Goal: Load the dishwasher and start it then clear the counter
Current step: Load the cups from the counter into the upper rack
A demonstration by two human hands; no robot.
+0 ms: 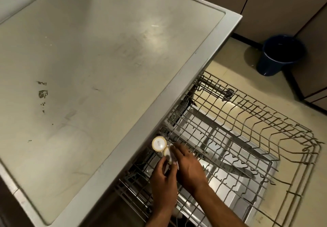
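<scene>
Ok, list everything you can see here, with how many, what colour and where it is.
counter: one, grey steel, scuffed, upper left.
upper rack: one, grey wire, pulled out over the open dishwasher door.
dishwasher door: one, silver, lying open beneath the rack.
cups: two, white, upturned in the rack's near-left corner.
bucket: one, dark blue, on the floor at upper right.
cabinets: grey-brown, along the back.
left hand: touching the smaller cup.
right hand: on the same cup.
</scene>
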